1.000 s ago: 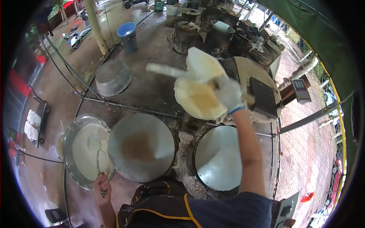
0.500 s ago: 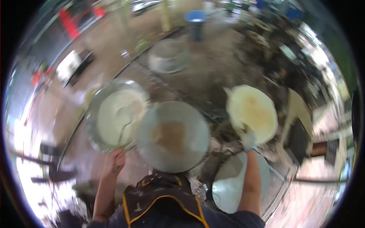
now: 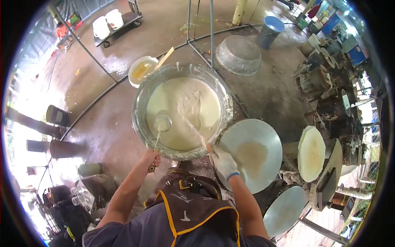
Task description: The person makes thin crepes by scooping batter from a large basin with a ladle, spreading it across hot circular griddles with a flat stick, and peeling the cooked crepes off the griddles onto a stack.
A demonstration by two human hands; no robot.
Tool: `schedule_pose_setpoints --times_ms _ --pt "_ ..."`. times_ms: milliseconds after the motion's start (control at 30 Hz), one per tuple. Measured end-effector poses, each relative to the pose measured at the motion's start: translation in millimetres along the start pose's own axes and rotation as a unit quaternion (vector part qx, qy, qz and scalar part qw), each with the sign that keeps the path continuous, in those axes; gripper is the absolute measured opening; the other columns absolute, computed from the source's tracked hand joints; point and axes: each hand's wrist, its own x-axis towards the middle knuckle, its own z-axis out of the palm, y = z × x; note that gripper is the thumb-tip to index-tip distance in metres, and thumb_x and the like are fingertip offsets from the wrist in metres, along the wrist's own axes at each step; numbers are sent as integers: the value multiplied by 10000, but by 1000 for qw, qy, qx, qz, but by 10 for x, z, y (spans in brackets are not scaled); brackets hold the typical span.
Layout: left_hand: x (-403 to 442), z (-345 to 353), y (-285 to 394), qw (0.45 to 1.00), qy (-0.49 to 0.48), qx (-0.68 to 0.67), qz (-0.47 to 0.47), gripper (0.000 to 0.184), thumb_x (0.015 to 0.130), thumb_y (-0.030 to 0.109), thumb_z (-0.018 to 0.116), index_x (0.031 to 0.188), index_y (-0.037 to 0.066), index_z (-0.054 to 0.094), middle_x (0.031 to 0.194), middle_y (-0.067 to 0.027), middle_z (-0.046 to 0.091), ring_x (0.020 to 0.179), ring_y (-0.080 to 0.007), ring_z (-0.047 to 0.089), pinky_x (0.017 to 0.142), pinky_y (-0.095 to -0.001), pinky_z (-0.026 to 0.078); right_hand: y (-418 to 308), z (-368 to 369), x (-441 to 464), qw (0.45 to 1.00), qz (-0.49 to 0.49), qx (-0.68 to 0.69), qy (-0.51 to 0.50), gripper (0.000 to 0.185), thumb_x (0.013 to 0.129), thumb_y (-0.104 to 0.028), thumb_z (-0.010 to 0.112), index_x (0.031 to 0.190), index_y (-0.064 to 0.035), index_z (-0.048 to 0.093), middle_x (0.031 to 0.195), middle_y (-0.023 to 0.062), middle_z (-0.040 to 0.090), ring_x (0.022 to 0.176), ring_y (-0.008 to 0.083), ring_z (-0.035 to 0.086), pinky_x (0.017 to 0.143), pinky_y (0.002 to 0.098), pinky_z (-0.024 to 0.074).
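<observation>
A: ok what's each hand got?

B: Left hand [image 3: 152, 161] is bare, fingers wrapped snug round the handle of a ladle [image 3: 163, 122], bowl end down in the batter [image 3: 173, 92]. Right hand [image 3: 224, 162] is gloved, fingers closed on a stick [image 3: 199, 135] that's dipped in there too.

A: and the batter's where?

B: In the big metal tub [image 3: 140, 111], with a round griddle [image 3: 263, 175] just beside it. Pale flatbread [image 3: 311, 154] sits further right.

Arms [image 3: 124, 196] reach forward, bare left hand [image 3: 149, 161] and gloved right hand [image 3: 224, 163] curled
</observation>
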Motion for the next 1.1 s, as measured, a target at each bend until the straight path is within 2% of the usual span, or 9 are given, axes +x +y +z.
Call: schedule_pose_setpoints --times_ms 200,267,300,400,433,567,700,900,1100 --pt "858 -150 476 869 130 444 177 177 861 127 527 987 8 485 630 -95 531 417 -194 503 369 -360 385 -600 278 1120 992 89 -91 19 396 914 -391 451 1212 -165 580 1064 207 631 976 406 600 850 488 469" --pt "1185 -130 680 789 165 554 208 259 829 122 523 1040 -27 503 822 -199 601 635 -295 603 510 -399 471 -438 383 1471 989 60 -126 -50 393 901 -379 479 1188 -138 600 1077 208 626 980 412 599 846 492 468" --pt "1333 -121 756 743 183 605 223 303 813 120 521 1067 -44 512 918 -250 636 743 -346 652 580 -418 515 -422 365 1560 989 12 -120 -91 351 897 -306 506 1156 -101 625 953 171 677 811 317 660 690 418 508" --pt "1681 -143 786 674 192 676 226 300 813 117 535 1056 -58 516 930 -235 650 724 -311 664 537 -391 510 -783 146 1312 945 121 271 -139 323 903 -227 508 1169 -85 624 782 105 653 610 177 601 528 309 458" --pt "1838 -170 669 762 88 618 170 246 826 118 536 1014 -39 517 866 -195 642 663 -274 641 501 -367 491 -751 347 1264 940 151 289 -101 332 937 -333 522 1144 -100 636 620 9 545 488 70 445 435 237 351" --pt "1545 -40 639 966 -205 152 -45 88 879 122 529 846 51 487 626 -17 502 456 -117 476 379 -264 361 -770 1221 1093 867 224 435 -88 279 955 -311 507 1129 -129 626 643 6 552 422 81 417 378 218 303" --pt "572 389 1248 962 -258 -87 -33 169 912 109 502 771 126 410 552 70 278 399 -37 288 350 -204 230 -1445 716 1038 746 238 616 -82 200 941 -249 538 1099 -135 584 599 6 523 385 88 408 349 232 307" --pt "-898 1279 2445 914 -344 -14 214 80 904 63 448 917 134 414 566 65 297 397 -24 269 319 -198 178 -2550 -735 764 738 -31 673 -45 178 946 -229 498 1081 -117 529 625 9 493 389 74 401 344 201 288" --pt "-1922 1449 2523 862 -378 88 325 134 890 56 492 866 117 375 564 49 313 386 -30 284 321 -211 207 -2565 -1163 -76 732 -238 638 3 498 904 -376 597 1240 -43 442 573 33 496 355 84 392 312 226 279"
